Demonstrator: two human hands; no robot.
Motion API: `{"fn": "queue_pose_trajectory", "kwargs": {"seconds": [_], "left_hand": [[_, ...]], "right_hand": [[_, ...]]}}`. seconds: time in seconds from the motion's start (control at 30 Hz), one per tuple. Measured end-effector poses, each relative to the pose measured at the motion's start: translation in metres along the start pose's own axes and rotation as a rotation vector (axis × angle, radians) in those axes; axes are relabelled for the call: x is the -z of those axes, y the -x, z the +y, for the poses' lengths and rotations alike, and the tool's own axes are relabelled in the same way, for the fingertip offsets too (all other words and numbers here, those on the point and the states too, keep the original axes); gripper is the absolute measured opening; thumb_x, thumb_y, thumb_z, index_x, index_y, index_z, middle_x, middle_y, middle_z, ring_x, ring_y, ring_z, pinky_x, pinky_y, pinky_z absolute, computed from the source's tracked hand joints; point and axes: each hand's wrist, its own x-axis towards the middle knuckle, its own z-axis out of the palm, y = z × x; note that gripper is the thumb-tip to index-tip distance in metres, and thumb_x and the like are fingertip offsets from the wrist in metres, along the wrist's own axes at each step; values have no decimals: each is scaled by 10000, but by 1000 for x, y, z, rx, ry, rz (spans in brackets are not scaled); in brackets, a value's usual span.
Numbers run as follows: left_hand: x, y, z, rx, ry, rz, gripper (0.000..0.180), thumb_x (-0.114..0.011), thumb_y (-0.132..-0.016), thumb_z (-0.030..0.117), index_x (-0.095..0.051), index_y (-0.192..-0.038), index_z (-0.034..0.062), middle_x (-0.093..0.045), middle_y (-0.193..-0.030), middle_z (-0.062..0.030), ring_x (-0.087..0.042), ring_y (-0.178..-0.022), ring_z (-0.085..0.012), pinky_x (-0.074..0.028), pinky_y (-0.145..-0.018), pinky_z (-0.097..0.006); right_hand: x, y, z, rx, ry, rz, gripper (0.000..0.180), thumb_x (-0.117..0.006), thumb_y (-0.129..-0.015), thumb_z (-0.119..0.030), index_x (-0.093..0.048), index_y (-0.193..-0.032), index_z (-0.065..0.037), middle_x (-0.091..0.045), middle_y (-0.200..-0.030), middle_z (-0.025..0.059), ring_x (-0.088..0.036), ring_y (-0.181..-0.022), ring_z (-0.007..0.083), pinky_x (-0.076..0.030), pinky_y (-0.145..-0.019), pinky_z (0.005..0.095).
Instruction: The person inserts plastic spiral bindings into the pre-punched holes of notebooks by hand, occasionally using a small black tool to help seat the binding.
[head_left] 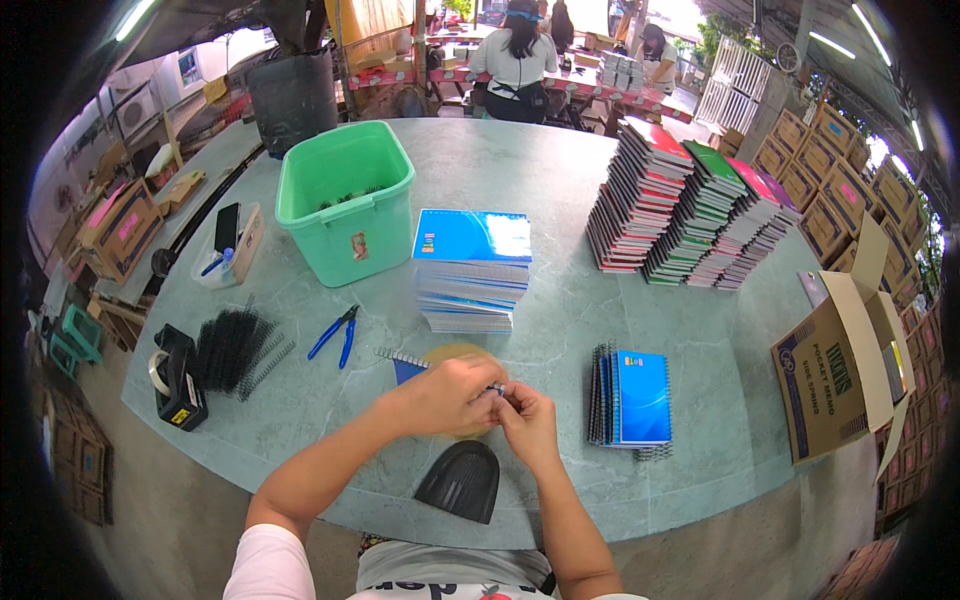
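Both hands together at the near middle of the table (560,170). Left hand (450,395) curled over a blue notebook (408,368), fingers closed on its wire coil (400,356) and upper edge. Right hand (530,420) pressed against the left, fingertips pinching the coil end between the two hands. Notebook flat on the table, mostly hidden under the left hand, coil edge poking out to the left. Tan disc (455,352) just behind the hands, partly covered.

Black curved pad (462,480) at the near table edge, just below the hands. Blue pliers (335,333) lying to the left, apart from the notebook. Farther left, a heap of black coils (235,348), and beside it a black tape dispenser (178,378) at the table's corner. Green bin (345,210) behind the pliers. Stack of blue pads (472,268) right beside the bin, behind the hands. Small pile of bound blue notebooks (630,398) to the right of the hands, well apart from them. Tall rows of coloured notebooks (690,205) at the far right of the table. Open carton (840,360) off the right edge. More cartons (840,190) stacked beyond. Two people (515,60) at a far bench, backs turned.
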Motion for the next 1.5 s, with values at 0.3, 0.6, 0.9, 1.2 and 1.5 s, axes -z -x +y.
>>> {"fn": "queue_pose_trajectory", "kwargs": {"seconds": [0.3,0.6,0.9,1.2,1.5], "left_hand": [[-5,2,-1,-45,-118,-27,225,-652,-697,113,-578,-837,-46,-601,-831,-205,-596,-805,-354,-481,-713,-409],[11,5,-11,128,-107,-118,204,-544,-763,52,-603,-946,-19,-625,-911,-198,-605,-861,-352,-483,-780,-391],[0,9,-8,41,-145,19,218,-644,-767,167,-616,-910,4,-639,-900,-158,-612,-858,-316,-484,-783,-380],[-4,11,-6,-6,-98,38,161,-635,-754,110,-600,-878,12,-609,-869,-146,-593,-822,-315,-474,-731,-393],[2,12,12,10,-188,171,182,-653,-696,53,-569,-856,27,-575,-817,-159,-577,-758,-341,-467,-652,-389]], "right_hand": [[2,2,0,18,125,-22,123,-538,-868,-11,-621,-924,60,-649,-766,65,-611,-662,88,-522,-584,242],[-3,1,-3,-53,-112,-38,121,-539,-877,-4,-594,-971,51,-654,-825,89,-643,-695,119,-534,-609,241],[-1,0,3,26,7,-13,90,-536,-869,0,-593,-922,46,-656,-772,79,-643,-690,110,-528,-613,245],[-5,4,-4,95,121,17,72,-552,-851,11,-589,-907,39,-652,-764,69,-632,-696,103,-513,-610,238],[-2,1,18,248,212,-14,134,-597,-842,-23,-589,-966,27,-660,-845,88,-653,-758,147,-501,-648,240]]}}
